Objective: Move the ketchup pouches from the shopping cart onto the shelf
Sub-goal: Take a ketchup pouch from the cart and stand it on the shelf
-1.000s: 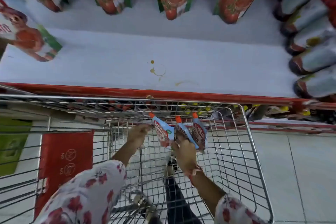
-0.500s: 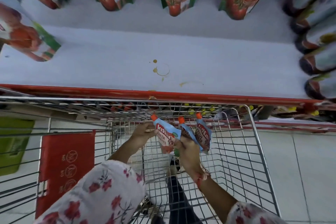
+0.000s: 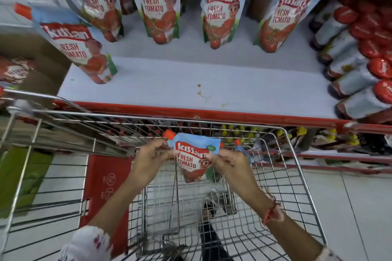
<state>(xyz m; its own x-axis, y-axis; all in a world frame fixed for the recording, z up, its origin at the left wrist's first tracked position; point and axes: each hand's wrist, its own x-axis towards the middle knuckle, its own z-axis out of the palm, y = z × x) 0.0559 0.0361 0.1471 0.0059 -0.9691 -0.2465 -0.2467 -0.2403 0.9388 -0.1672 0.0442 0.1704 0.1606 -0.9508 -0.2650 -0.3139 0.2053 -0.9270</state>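
Observation:
Over the wire shopping cart (image 3: pixel 297 167) I hold a blue and red ketchup pouch (image 3: pixel 192 161) with an orange cap, label facing me. My left hand (image 3: pixel 148 155) pinches its upper left corner and my right hand (image 3: pixel 230 162) grips its right edge. Behind my right hand, orange caps of more pouches (image 3: pixel 238 144) peek out, mostly hidden. The white shelf (image 3: pixel 169 91) with a red front edge lies just beyond the cart. Several matching pouches (image 3: pixel 220 17) stand along its back and one (image 3: pixel 74 44) at the left.
Dark sauce bottles with red caps (image 3: pixel 356 70) lie stacked at the shelf's right end. A small brown stain (image 3: pixel 201 92) marks the shelf's bare middle. A red panel (image 3: pixel 106 186) hangs on the cart's left side. White floor tiles show below.
The front pouch has turned to face me and my left hand now grips it. Both hands rose slightly. The view tilted up, showing more of the shelf.

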